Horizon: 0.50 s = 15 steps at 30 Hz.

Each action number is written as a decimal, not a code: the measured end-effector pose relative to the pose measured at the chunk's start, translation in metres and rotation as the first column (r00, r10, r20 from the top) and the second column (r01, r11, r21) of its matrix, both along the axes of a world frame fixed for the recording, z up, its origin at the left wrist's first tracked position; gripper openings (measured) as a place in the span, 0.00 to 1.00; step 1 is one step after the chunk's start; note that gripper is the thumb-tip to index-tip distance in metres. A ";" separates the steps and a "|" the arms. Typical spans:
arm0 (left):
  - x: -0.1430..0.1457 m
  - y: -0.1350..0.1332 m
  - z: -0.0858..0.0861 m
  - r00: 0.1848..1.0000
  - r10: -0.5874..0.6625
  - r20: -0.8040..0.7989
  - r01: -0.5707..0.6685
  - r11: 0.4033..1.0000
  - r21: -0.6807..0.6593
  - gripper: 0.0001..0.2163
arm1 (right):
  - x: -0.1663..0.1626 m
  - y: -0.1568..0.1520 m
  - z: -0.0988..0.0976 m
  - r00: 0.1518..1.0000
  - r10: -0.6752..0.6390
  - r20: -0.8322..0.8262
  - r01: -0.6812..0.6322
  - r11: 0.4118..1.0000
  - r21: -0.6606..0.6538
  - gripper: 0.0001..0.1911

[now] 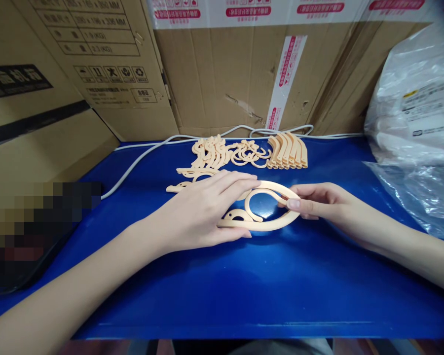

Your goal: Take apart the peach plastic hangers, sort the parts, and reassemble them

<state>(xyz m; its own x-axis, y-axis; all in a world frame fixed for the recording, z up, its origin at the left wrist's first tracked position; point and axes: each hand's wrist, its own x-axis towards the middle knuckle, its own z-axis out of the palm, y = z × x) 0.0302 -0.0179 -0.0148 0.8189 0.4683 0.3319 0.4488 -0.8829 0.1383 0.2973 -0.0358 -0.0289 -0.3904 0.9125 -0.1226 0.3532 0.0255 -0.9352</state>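
Note:
Both hands hold a beige plastic folding hanger [275, 226] just above the blue table, its two curved arms folded together into a loop with the hook lying inside. My left hand [207, 209] wraps over its left end, thumb below and fingers on top, hiding part of it. At the rounded right end, my right hand [314, 201] pinches the hanger between thumb and fingers. Just behind my left hand lie similar beige hanger pieces [179, 187], partly covered by it. Farther back are a pile of small curved parts [210, 152], loose hooks [248, 153] and a row of hanger arms [287, 152].
Cardboard boxes [222, 74] wall off the back and left of the blue table [222, 286]. A white cable [140, 157] runs along the back and down the left. Clear plastic wrapping [410, 192] lies at the right. A pixelated dark object [33, 236] sits at the left edge.

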 end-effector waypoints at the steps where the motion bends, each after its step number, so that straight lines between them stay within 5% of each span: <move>1: 0.000 0.000 0.000 1.000 0.000 -0.008 0.000 1.000 0.009 0.28 | 0.000 0.000 0.000 1.000 0.007 0.000 -0.007 1.000 -0.008 0.15; 5: -0.002 0.001 0.003 0.998 0.016 -0.054 -0.014 0.999 0.030 0.25 | -0.001 0.001 0.001 0.999 0.036 0.038 -0.038 0.998 0.046 0.16; 10: -0.022 0.019 0.023 0.989 0.146 -0.038 -0.146 0.989 -0.017 0.30 | 0.003 0.005 0.000 0.990 -0.002 0.140 -0.043 0.947 0.318 0.21; 15: -0.054 0.047 0.032 0.920 0.384 -0.075 -0.391 0.898 -0.201 0.29 | 0.008 0.010 -0.008 0.848 -0.015 0.529 -0.354 0.728 0.588 0.21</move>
<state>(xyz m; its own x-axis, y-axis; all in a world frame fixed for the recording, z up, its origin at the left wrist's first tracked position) -0.0235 0.0288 0.0173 0.5676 0.8058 0.1689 0.7567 -0.5914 0.2788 0.3051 -0.0259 -0.0367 -0.6061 0.7536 0.2546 0.6586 0.6549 -0.3706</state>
